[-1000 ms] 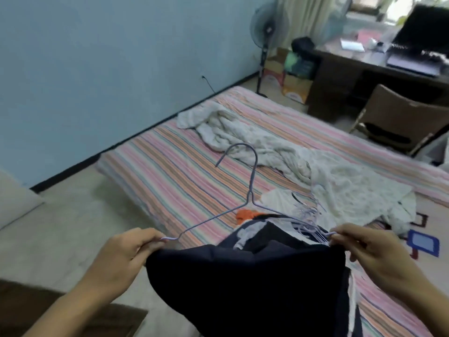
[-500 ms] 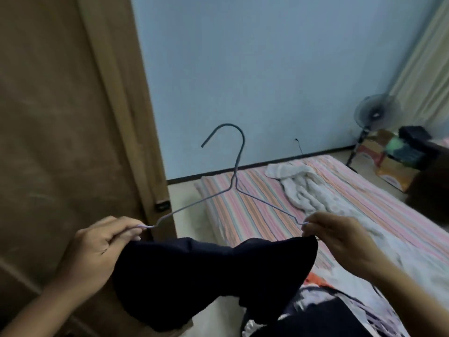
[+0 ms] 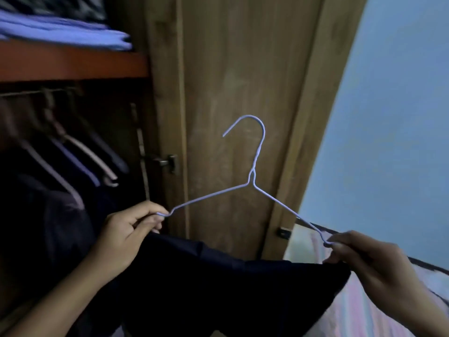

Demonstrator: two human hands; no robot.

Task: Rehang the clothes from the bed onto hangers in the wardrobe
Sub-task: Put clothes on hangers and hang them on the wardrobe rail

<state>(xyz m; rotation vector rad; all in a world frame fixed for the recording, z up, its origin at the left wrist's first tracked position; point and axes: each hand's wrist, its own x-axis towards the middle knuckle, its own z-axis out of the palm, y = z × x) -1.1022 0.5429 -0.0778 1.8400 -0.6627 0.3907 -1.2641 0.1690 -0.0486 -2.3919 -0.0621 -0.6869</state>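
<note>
A pale lilac wire hanger (image 3: 254, 176) stands upright in front of me, hook at the top. A dark navy garment (image 3: 218, 283) is draped over its bottom bar and hangs down. My left hand (image 3: 126, 234) pinches the hanger's left end together with the cloth. My right hand (image 3: 364, 259) pinches the right end the same way. The open wardrobe (image 3: 73, 166) fills the left, with a rail (image 3: 29, 93) under a shelf and several dark clothes hanging on hangers (image 3: 92, 156).
The wardrobe's wooden door (image 3: 238, 81) stands open right behind the hanger. Folded blue cloth (image 3: 63, 32) lies on the orange-brown shelf (image 3: 73, 62). The striped bed (image 3: 364, 307) shows at the lower right under the blue wall (image 3: 393, 117).
My view has swung left from the bed to the wardrobe. The hanger with the navy garment has come along in both hands and is held higher, now in front of the door.
</note>
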